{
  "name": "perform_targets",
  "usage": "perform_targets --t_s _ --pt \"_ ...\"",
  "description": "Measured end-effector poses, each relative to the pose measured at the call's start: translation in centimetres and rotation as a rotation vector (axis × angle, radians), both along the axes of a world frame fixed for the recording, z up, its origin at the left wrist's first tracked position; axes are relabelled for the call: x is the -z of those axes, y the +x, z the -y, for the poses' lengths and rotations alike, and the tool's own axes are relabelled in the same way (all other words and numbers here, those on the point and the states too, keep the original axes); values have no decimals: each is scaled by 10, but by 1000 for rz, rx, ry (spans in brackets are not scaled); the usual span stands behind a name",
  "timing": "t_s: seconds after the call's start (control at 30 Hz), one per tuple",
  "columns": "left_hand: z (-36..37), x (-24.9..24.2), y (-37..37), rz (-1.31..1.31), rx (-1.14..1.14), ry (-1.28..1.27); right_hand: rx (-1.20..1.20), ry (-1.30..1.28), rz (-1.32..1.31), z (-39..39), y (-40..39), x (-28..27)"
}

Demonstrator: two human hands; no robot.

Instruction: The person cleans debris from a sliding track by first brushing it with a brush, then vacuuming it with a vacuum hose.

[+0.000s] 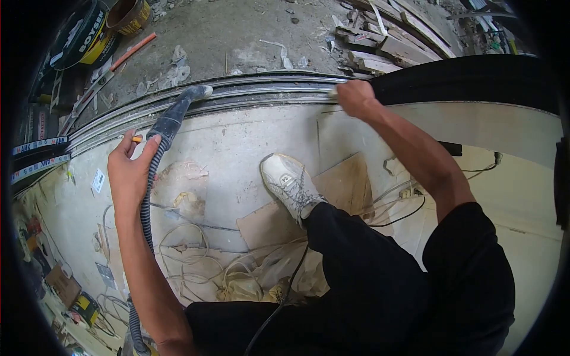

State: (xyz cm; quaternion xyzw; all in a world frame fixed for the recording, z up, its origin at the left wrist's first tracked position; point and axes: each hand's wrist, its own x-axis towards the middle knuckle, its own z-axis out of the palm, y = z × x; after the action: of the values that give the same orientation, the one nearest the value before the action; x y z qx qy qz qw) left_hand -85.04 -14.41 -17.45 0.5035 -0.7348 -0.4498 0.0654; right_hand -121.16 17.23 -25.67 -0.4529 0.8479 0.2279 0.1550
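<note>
My left hand is closed round the neck of a ribbed vacuum hose, thumb along its side. A small orange-and-white stick sits by its fingers. The dark nozzle ends in a pale, dusty tip touching the metal sliding-door track. At the track's right part, my right hand is closed in a fist. A pale bit of something shows at its knuckles, too small to name.
My white shoe stands on the pale floor beside cardboard. Cables and crumpled plastic sheet lie near my legs. Beyond the track are wood scraps, a paint bucket and an orange rod. A dark panel borders the right.
</note>
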Motion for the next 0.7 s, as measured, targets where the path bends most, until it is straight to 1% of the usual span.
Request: perform_targets --t_s 0.07,0.1,0.13,0.2,0.27,0.33,0.4,0.43,0.5,0.57,0.6,0.67,0.7 --pt "2 1 -2 -26 12 -1 -58 -81 40 30 27 -5" --pt "3 2 -3 -45 21 -3 -62 -144 21 35 34 5" --pt "4 -1 -4 -54 24 0 -46 -143 33 39 41 -1" --pt "4 -7 -6 6 14 5 129 -140 49 15 39 -8" --pt "10 1 -4 -10 7 10 215 -241 -27 -32 28 -3" --pt "12 -1 -2 -22 -8 46 254 -150 -217 -65 -8 -10" --pt "9 -5 -4 -25 -1 51 209 -55 -207 -77 -40 -31" --pt "9 -4 -5 -21 -5 39 214 -55 -207 -73 -46 -27" --pt "7 -4 -4 -14 -14 29 94 170 -137 -60 -50 -10" --pt "9 -3 -3 6 8 45 69 206 -131 -46 -41 28" --pt "9 -2 -1 8 -1 43 39 239 -134 -33 -32 32" --pt "7 1 0 -11 3 9 41 248 -101 -24 -24 18" --pt "7 2 0 -4 1 0 54 153 -67 -20 -18 6"
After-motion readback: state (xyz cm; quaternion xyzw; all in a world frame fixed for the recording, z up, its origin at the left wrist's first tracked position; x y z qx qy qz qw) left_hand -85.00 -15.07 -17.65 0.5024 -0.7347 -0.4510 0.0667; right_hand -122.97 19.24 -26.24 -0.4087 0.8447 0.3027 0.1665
